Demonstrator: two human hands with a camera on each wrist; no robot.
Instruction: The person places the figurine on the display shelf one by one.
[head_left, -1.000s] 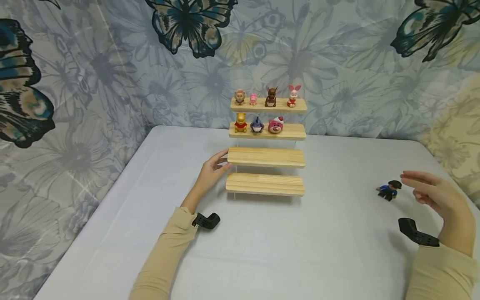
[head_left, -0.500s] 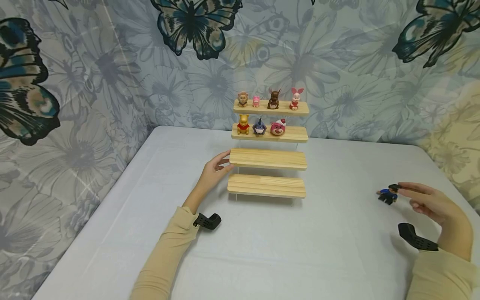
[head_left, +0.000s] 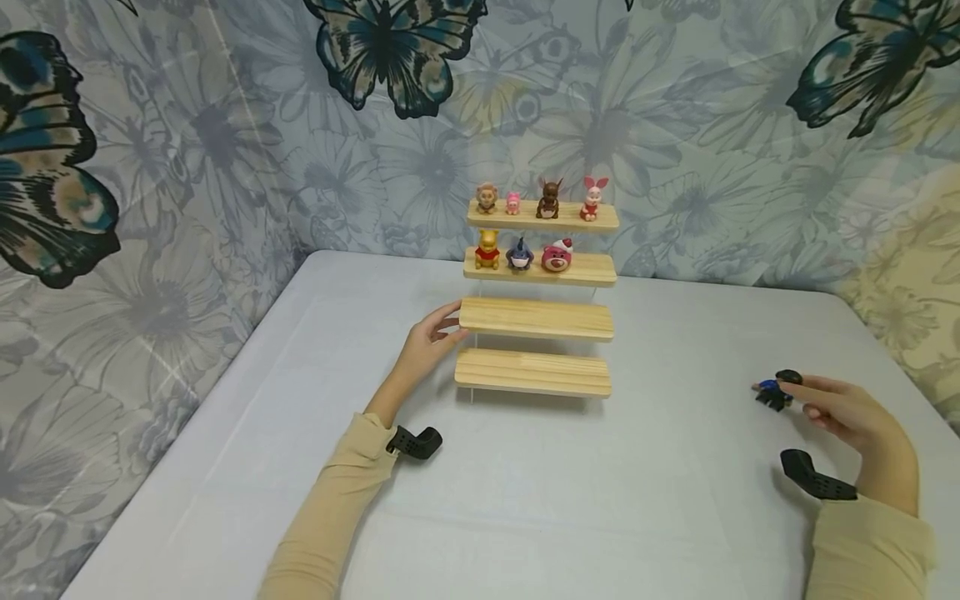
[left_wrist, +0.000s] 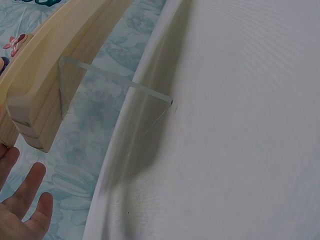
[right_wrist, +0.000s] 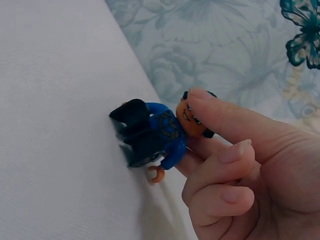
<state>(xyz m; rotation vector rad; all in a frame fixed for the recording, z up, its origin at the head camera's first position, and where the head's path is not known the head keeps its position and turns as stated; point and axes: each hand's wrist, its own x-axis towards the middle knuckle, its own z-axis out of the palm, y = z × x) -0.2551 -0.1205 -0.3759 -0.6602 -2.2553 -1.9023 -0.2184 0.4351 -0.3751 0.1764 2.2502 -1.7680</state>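
Observation:
At the right of the table my right hand (head_left: 851, 412) pinches a toy figure (right_wrist: 167, 127) by its head, between thumb and fingers. The figure has a blue top, black legs and a black cap; its legs point at the white cloth. My left hand (head_left: 427, 343) touches the left end of a wooden display stand (head_left: 536, 318), its fingers relaxed beside the second board from the front. In the left wrist view, fingertips (left_wrist: 9, 156) meet the board's end. Several small figurines stand on the two upper boards, among them a yellow bear in red (head_left: 487, 250) and a blue donkey (head_left: 519, 254).
The stand's front board (head_left: 533, 372) rests on clear supports (left_wrist: 120, 80) over a white-covered table (head_left: 637, 500). Patterned fabric with butterflies (head_left: 386, 54) hangs behind and at the left. A pink bear head (head_left: 557, 255) sits right of the donkey.
My right hand has moved left and slightly down onto the toy figure and now pinches its head. The left hand stays at the stand. The head view has shifted slightly.

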